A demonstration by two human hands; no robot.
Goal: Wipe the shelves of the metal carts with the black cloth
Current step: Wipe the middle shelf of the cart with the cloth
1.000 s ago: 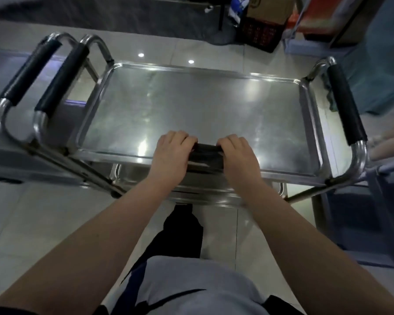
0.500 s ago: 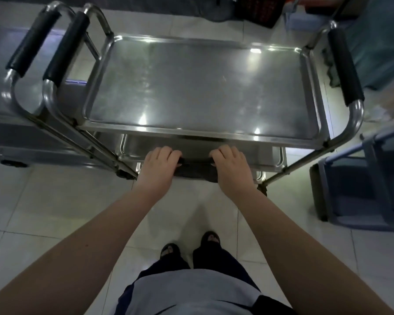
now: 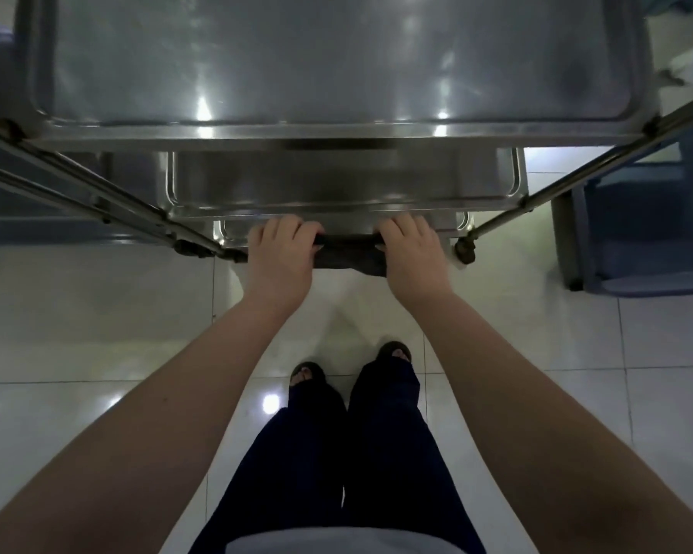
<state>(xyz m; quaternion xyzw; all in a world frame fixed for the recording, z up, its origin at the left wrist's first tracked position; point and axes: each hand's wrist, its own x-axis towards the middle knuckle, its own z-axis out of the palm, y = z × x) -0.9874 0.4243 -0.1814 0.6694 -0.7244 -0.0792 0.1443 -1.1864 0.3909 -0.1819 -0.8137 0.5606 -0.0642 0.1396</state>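
Note:
A stainless steel cart fills the upper part of the head view, its top shelf [image 3: 337, 66] closest to me, a middle shelf [image 3: 337, 181] below it and the front rim of the bottom shelf [image 3: 233, 233] lowest. The black cloth [image 3: 349, 255] is stretched between my two hands at the bottom shelf's front edge. My left hand [image 3: 279, 257] grips its left end and my right hand [image 3: 411, 257] grips its right end. The rest of the bottom shelf is hidden under the upper ones.
The cart's slanted steel legs [image 3: 129, 209] run down to a caster [image 3: 465, 249] on the right. A second metal cart [image 3: 1, 185] stands at the left. A blue plastic stool or bin [image 3: 637, 241] sits on the white tile floor at the right. My feet [image 3: 353, 365] stand just behind the cart.
Both hands have carried the cloth down from the top shelf's front edge, past the middle shelf, to the bottom shelf's edge. My head has tipped down and closer to the cart.

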